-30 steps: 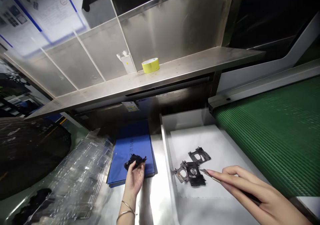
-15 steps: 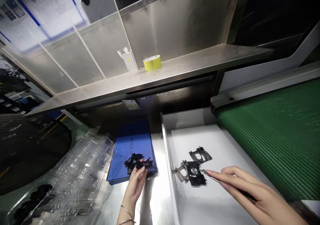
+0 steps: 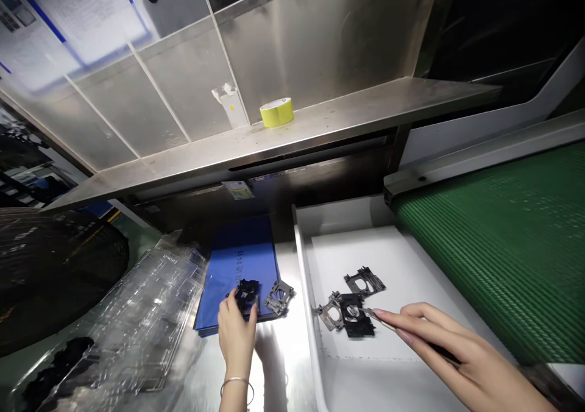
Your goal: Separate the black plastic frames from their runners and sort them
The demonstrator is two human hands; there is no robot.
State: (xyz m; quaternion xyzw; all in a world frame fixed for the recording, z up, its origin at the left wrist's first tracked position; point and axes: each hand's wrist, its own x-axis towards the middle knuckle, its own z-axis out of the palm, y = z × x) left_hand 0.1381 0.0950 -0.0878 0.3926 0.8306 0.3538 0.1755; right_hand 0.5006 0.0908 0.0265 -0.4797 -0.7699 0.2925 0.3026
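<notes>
My left hand pinches a dark clump of black parts above a blue folder. Just right of it, a grey metal frame part lies across the folder's right edge and the steel table. My right hand grips a slim pointed metal tool, its tip touching or nearly touching a stack of black and grey frame parts. Another black frame part lies just behind that stack on the white liner of a shallow tray.
A green ribbed conveyor belt runs along the tray's right side. At left lies a transparent plastic tray stack with black pieces in it. A steel shelf above holds a yellow tape roll.
My left hand has moved left and down, and a grey metal frame part now lies apart from it at the folder's edge. My right hand and the tool have barely moved.
</notes>
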